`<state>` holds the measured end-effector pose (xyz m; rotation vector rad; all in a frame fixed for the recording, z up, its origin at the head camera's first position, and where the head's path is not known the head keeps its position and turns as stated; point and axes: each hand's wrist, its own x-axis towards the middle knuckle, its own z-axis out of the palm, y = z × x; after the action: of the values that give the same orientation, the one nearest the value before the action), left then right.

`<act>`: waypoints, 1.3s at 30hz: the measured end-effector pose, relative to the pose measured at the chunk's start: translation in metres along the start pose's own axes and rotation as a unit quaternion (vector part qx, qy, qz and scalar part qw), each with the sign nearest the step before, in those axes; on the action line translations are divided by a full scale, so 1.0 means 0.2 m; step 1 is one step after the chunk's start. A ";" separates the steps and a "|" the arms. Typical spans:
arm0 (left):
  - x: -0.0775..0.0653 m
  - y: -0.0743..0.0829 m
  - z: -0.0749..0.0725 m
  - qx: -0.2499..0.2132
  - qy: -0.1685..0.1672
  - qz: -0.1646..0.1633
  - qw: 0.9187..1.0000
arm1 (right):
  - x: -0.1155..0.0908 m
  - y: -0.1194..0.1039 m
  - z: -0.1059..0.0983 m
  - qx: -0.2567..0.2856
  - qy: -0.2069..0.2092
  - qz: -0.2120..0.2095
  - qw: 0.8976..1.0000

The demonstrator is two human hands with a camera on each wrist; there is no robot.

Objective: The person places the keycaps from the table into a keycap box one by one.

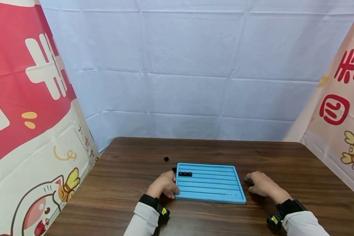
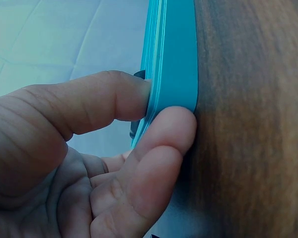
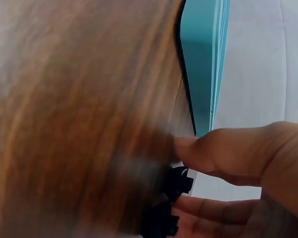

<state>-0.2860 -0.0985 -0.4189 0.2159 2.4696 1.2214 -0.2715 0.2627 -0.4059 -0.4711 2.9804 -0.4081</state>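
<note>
A shallow light-blue tray with long raised ridges lies on the table. Several black blocks sit in a row in its upper left part. At the tray's left edge, my left hand pinches the near corner, with its thumb on the rim and fingertips against the outer side wall. My right hand is low over the table, to the right of the tray. In the right wrist view, small black pieces are beside its thumb and fingers; contact is unclear.
One loose black block lies on the brown wooden table beyond the tray's left corner. Another dark block is by its left edge. A pale cloth hangs behind, with printed cloths at both sides.
</note>
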 end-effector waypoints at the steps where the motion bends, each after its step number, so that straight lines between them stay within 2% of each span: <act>1: 0.00 0.00 0.00 0.000 0.000 0.000 1.000 | 0.00 0.00 0.00 -0.001 0.000 0.001 1.000; 12: 0.01 -0.01 0.00 -0.003 0.001 0.002 1.000 | 0.03 -0.01 0.01 0.015 0.003 0.019 1.000; 31: 0.00 -0.01 0.00 -0.006 0.000 0.001 1.000 | 0.03 -0.02 0.01 0.002 0.025 0.003 1.000; 39: 0.00 -0.01 0.00 -0.004 0.002 0.002 1.000 | 0.01 -0.02 0.02 0.010 0.025 0.011 1.000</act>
<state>-0.2858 -0.0991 -0.4200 0.2179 2.4676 1.2352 -0.2724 0.2568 -0.4081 -0.4318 3.0236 -0.4540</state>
